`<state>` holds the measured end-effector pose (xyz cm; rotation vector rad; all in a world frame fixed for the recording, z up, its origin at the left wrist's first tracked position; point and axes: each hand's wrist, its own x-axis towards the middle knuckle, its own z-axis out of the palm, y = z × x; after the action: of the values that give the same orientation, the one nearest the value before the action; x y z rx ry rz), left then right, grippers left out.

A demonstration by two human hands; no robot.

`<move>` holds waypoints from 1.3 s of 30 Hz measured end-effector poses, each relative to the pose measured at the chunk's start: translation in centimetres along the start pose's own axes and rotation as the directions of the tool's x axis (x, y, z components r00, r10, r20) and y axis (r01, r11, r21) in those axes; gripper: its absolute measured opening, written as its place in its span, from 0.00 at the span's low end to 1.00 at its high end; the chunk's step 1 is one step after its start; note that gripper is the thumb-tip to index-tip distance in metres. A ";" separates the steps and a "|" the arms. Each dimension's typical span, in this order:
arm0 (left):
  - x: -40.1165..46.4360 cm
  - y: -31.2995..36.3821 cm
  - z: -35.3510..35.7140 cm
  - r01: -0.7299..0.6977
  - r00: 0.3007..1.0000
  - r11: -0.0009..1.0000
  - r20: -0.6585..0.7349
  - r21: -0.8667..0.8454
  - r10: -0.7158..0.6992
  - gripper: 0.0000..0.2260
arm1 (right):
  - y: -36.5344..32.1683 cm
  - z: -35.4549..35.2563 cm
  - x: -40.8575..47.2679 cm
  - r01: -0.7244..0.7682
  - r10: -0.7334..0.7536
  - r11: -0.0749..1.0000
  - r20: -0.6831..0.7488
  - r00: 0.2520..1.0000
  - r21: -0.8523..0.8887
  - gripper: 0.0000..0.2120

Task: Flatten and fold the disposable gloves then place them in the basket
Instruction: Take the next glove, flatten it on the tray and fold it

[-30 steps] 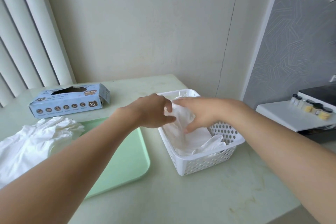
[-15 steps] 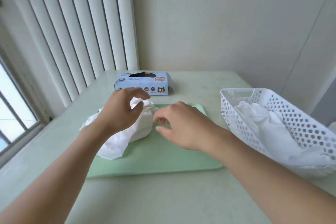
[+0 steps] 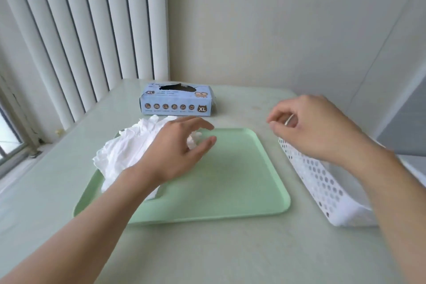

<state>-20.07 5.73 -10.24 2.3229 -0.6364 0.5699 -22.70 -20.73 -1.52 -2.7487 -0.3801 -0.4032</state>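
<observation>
A green tray (image 3: 230,180) lies on the pale table (image 3: 207,249). A heap of crumpled white gloves (image 3: 129,147) covers the tray's far-left corner. The left hand (image 3: 177,152) is over the heap, fingers curled at its right edge. The right hand (image 3: 315,129), fingers loosely curled, hangs above the far end of the white basket (image 3: 322,182) right of the tray. A blue glove box (image 3: 176,100) stands beyond the tray.

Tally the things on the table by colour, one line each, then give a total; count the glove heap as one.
White: 2, the glove heap and the basket
Green: 1, the tray
Blue: 1, the glove box
Total: 4
</observation>
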 end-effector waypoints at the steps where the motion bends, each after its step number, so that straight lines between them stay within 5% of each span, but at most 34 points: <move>1: 1.0 1.6 0.7 -0.040 0.999 0.999 0.026 -0.016 0.040 0.13 | 2.3 -1.6 0.0 -0.086 0.088 0.994 0.034 0.996 -0.074 0.04; 5: 5.3 9.1 4.7 -0.233 0.959 0.971 0.156 -0.049 0.238 0.17 | 11.2 -4.4 -1.4 -0.346 0.382 0.922 0.265 0.885 -0.172 0.08; 11: 7.9 15.5 11.2 -0.247 0.851 0.968 0.468 -0.040 0.236 0.19 | 14.7 -2.1 -2.9 -0.349 0.349 0.933 0.437 0.829 -0.082 0.09; 12: 8.0 15.7 12.0 -0.248 0.832 0.969 0.509 -0.014 0.221 0.17 | 15.1 -1.8 -2.7 -0.354 0.353 0.931 0.453 0.819 -0.086 0.14; 15: 8.1 16.5 13.1 -0.234 0.798 0.970 0.584 0.071 0.150 0.16 | 16.1 -1.4 -2.6 -0.329 0.363 0.931 0.503 0.784 -0.159 0.52; 17: 8.5 17.0 13.3 -0.218 0.777 0.970 0.621 0.103 0.109 0.17 | 16.6 -1.3 -2.6 -0.295 0.341 0.940 0.553 0.760 -0.172 0.62; 20: 9.0 17.2 13.4 -0.227 0.757 0.966 0.647 0.127 0.093 0.19 | 16.1 -1.7 -2.7 -0.262 0.321 0.947 0.579 0.750 -0.186 0.59; 22: 9.0 17.1 13.2 -0.237 0.764 0.966 0.634 0.104 0.120 0.18 | 15.6 -2.6 -2.8 -0.249 0.346 0.935 0.499 0.795 -0.252 0.60; 25: 9.4 15.8 12.0 -0.258 0.832 0.965 0.520 0.050 0.196 0.17 | 13.5 -4.2 -2.9 -0.176 0.283 0.924 0.296 0.912 -0.341 0.45; 30: 9.2 10.9 7.1 -0.251 0.918 0.966 0.331 0.063 0.218 0.10 | 5.4 -2.6 -1.9 0.014 -0.017 0.999 0.053 0.998 0.042 0.14; 35: 5.1 2.0 -0.5 0.046 0.989 0.987 0.135 0.155 -0.067 0.09 | -1.8 4.8 0.3 0.079 -0.104 0.969 0.096 0.990 0.235 0.18; 39: -0.5 -4.4 -4.2 0.309 0.947 0.917 0.004 0.252 -0.320 0.10 | -8.4 10.9 1.6 0.236 -0.286 0.917 0.118 0.951 0.321 0.25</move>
<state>-18.86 11.67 -9.71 2.6098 -0.2062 0.4680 -21.27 -8.83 -8.46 -2.4396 -0.7906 -0.1643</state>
